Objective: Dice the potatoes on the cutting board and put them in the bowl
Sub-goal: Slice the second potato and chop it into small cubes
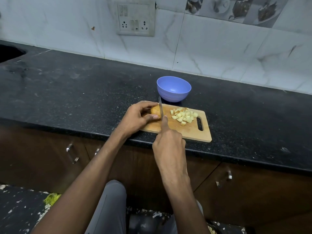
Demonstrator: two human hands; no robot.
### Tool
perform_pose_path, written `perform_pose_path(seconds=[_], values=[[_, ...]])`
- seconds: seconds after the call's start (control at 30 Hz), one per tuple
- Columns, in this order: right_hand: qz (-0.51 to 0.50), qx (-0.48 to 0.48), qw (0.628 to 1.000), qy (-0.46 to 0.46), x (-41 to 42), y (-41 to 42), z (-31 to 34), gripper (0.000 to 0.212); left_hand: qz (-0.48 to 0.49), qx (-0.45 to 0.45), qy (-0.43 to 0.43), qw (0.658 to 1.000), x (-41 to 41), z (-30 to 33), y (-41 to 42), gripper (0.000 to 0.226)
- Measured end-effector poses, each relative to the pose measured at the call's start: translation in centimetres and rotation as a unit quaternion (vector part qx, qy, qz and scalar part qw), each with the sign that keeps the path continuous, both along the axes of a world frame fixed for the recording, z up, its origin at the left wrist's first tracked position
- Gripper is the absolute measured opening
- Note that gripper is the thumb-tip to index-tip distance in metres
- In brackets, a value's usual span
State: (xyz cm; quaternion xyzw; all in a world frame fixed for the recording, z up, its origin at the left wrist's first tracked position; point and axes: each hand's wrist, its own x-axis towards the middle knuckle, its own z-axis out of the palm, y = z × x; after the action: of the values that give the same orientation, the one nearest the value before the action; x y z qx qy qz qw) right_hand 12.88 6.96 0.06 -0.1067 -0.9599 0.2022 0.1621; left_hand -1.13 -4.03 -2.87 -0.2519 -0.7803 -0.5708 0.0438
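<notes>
Lying at the left end of the wooden cutting board (pixel 187 130), the potato (pixel 155 111) shows a brown, speckled skin, and only a small part of it is visible between the fingers. The left hand (pixel 137 116) has its grip curled around this potato, with the thumb pressed on the near side. The right hand (pixel 168 141) has its grip closed around the handle of a knife (pixel 160 109), and the index finger is stretched along the back of the blade. The thin blade stands upright on its edge, just beside the cut end of the potato. On the right part of the board there is a loose heap of diced pieces (pixel 183 115), pale yellow, some with a little skin on them, near the handle slot of the board. The blue bowl (pixel 173 89) stands on the dark speckled tabletop (pixel 84 85), just behind the board, and nothing is visible inside it. The board lies close to the front edge of the tabletop.
</notes>
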Motion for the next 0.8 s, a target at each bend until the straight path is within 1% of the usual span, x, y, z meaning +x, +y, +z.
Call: perform_pose_path(seconds=[0.17,0.3,0.6,0.8], values=[[0.001,-0.010,1.000,-0.009,-0.2,-0.2,0.0,0.062,-0.010,-0.010,-0.003,1.000,0.0,-0.1,-0.1,0.050],[0.002,-0.015,1.000,-0.009,-0.3,-0.2,0.4,0.062,-0.003,0.006,-0.010,1.000,0.0,-0.1,0.0,0.049],[-0.004,0.012,1.000,-0.018,0.6,-0.5,0.6,0.062,0.002,0.005,-0.003,1.000,0.2,0.1,0.1,0.047],[-0.005,0.001,1.000,-0.013,0.7,-0.9,1.1,0.065,0.011,0.002,0.001,1.000,-0.1,0.0,0.1,0.046]])
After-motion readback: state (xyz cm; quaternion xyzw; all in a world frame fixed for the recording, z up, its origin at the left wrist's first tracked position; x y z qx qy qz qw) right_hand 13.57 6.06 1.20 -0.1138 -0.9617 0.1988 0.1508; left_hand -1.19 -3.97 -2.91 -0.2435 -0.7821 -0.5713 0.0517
